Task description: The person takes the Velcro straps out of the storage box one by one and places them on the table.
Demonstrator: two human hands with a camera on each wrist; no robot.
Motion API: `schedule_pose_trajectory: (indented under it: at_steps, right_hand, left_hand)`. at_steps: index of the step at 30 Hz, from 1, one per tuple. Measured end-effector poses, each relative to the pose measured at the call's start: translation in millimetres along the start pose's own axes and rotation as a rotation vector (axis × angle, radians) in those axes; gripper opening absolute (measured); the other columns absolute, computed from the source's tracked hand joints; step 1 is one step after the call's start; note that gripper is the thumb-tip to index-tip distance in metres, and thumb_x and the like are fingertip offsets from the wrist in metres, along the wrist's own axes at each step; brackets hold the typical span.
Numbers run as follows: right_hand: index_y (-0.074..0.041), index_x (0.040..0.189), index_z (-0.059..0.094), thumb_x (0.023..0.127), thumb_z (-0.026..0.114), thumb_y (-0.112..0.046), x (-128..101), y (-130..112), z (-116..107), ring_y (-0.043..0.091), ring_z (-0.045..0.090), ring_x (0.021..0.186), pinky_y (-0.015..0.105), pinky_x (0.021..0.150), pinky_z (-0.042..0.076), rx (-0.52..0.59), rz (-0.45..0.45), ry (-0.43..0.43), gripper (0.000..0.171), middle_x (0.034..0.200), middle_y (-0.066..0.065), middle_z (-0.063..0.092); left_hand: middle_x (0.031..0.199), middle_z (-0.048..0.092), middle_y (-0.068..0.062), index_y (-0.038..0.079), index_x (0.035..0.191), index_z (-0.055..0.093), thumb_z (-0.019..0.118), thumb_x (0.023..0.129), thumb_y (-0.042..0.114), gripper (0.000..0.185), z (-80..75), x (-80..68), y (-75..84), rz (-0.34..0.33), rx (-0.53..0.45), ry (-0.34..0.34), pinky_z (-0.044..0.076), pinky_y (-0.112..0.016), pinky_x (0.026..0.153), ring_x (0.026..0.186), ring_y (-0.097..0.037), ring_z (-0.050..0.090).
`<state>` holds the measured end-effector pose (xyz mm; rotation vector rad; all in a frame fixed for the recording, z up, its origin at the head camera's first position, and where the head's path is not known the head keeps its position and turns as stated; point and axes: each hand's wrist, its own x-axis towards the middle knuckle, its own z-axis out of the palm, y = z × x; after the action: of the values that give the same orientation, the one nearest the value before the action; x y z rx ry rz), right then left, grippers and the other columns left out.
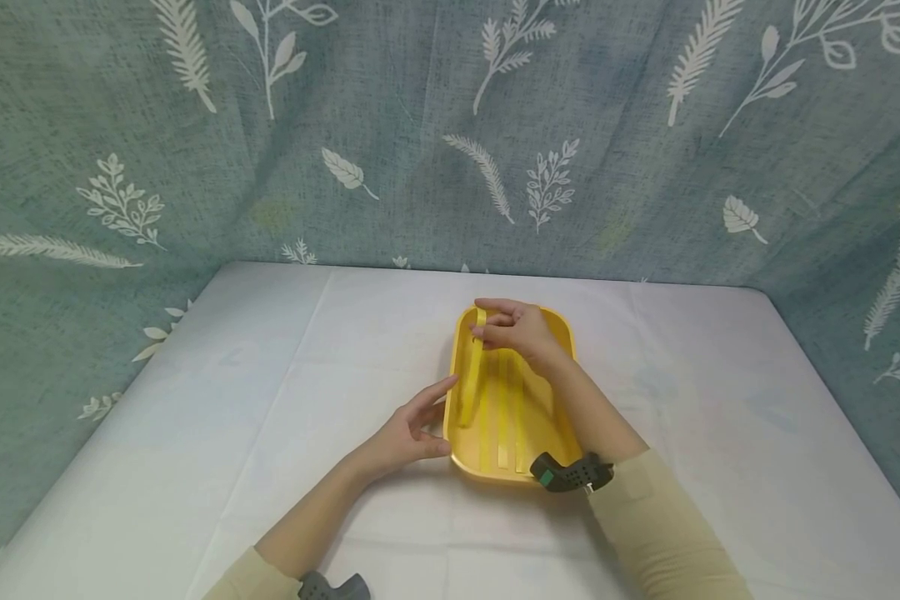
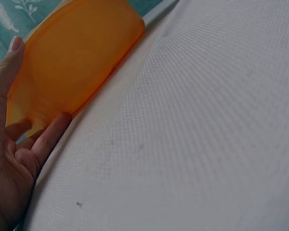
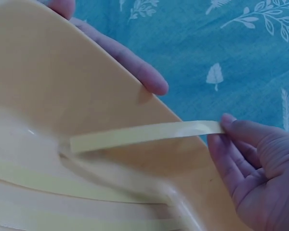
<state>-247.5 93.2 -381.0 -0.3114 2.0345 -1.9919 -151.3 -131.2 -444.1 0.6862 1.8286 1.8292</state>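
Observation:
My right hand (image 1: 527,333) pinches one end of a flat yellow strip (image 3: 144,135) between thumb and fingers. The strip slants up from the tray's floor near its left wall, and its held end reaches past the rim in the right wrist view. Under it is a yellow-orange rounded rectangular tray (image 1: 552,417). Several more yellow strips (image 1: 502,417) lie lengthwise along the tray's bottom. My left hand (image 1: 399,435) touches the tray's left side from outside, thumb and fingers spread along the wall; its lower fingers (image 2: 53,134) sit by the tray's bottom edge.
A white cloth (image 1: 307,433) covers the table beneath the tray. Behind it hangs a blue-green curtain (image 1: 405,108) with white leaf prints, also along both sides. A dark wrist device (image 1: 573,472) on my right forearm overlaps the tray's near corner.

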Motion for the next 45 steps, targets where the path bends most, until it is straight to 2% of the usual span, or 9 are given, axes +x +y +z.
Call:
schedule_pose_trajectory:
  at_steps: [7,14,19,23,26,30,32,37,45]
  right_hand:
    - [-0.007,0.128,0.052,0.082,0.066,-0.008,-1,-1,-3,0.013,0.066,0.081,0.031,0.070,0.055,0.087,-0.022,-0.002,0.048,0.117,0.018,0.060]
    - [-0.013,0.130,0.050,0.081,0.066,-0.004,-2,-6,-5,0.015,0.067,0.080,0.029,0.065,0.056,0.161,0.037,-0.068,0.053,0.129,0.013,0.053]
    - [-0.018,0.135,0.044,0.079,0.067,-0.001,-4,-10,-7,0.014,0.067,0.080,0.027,0.064,0.055,0.133,0.075,-0.132,0.063,0.139,0.006,0.044]
    - [-0.018,0.140,0.035,0.079,0.065,0.002,-8,-17,-7,0.017,0.068,0.082,0.031,0.068,0.056,0.096,0.044,-0.169,0.072,0.146,0.003,0.032]
    - [-0.017,0.143,0.029,0.079,0.064,0.005,-14,-23,-7,0.026,0.066,0.092,0.033,0.070,0.055,0.083,0.020,-0.184,0.076,0.150,0.004,0.025]
    - [-0.017,0.144,0.025,0.078,0.062,0.008,-14,-22,-10,0.023,0.067,0.088,0.032,0.068,0.056,0.089,0.000,-0.181,0.080,0.151,0.004,0.021]
    - [-0.020,0.144,0.025,0.078,0.062,0.009,-11,-19,-14,0.015,0.068,0.076,0.031,0.066,0.056,0.090,-0.015,-0.181,0.081,0.151,0.002,0.021]
    - [-0.025,0.143,0.028,0.078,0.065,0.006,-12,-18,-20,0.017,0.068,0.076,0.032,0.067,0.056,0.068,-0.022,-0.179,0.081,0.151,-0.004,0.022]
    - [-0.018,0.145,0.023,0.079,0.063,0.008,-35,-36,-24,0.017,0.068,0.078,0.032,0.068,0.056,0.055,-0.039,-0.186,0.081,0.152,0.002,0.016]
  left_hand:
    - [0.153,0.011,-0.001,0.020,0.146,0.019,0.070,0.079,0.015,0.084,-0.2,0.4,-1.2,0.014,0.003,-0.008,0.050,-0.033,0.086,0.137,-0.034,0.020]
    - [0.153,0.010,-0.004,0.016,0.146,0.018,0.068,0.080,0.007,0.083,0.3,0.8,0.6,0.020,0.015,-0.007,0.050,-0.033,0.086,0.137,-0.034,0.019]
    - [0.153,0.010,-0.004,0.016,0.146,0.017,0.068,0.080,0.008,0.083,0.8,-0.1,3.0,0.012,0.021,-0.002,0.049,-0.034,0.088,0.136,-0.035,0.020]
    - [0.153,0.011,-0.004,0.017,0.146,0.017,0.069,0.080,0.010,0.084,-0.4,0.2,4.7,0.012,0.031,0.003,0.048,-0.034,0.090,0.137,-0.034,0.020]
    - [0.153,0.011,-0.004,0.017,0.146,0.017,0.069,0.080,0.010,0.084,-1.2,-0.1,3.9,0.018,0.028,0.003,0.048,-0.033,0.089,0.136,-0.035,0.020]
    - [0.153,0.011,-0.003,0.017,0.146,0.018,0.069,0.080,0.010,0.084,-0.9,-0.9,1.6,0.015,0.021,0.002,0.048,-0.033,0.089,0.136,-0.034,0.020]
    - [0.153,0.011,-0.003,0.018,0.146,0.018,0.069,0.080,0.009,0.084,-0.8,-1.2,1.8,0.015,0.023,0.003,0.048,-0.033,0.089,0.136,-0.034,0.020]
    - [0.153,0.011,-0.004,0.020,0.146,0.019,0.069,0.079,0.008,0.084,-1.0,-1.8,4.1,0.014,0.031,0.015,0.048,-0.033,0.089,0.136,-0.034,0.020]
    - [0.153,0.014,-0.003,0.018,0.146,0.020,0.072,0.077,0.014,0.086,-1.6,-1.0,1.4,0.010,0.026,0.016,0.048,-0.031,0.090,0.136,-0.033,0.023]
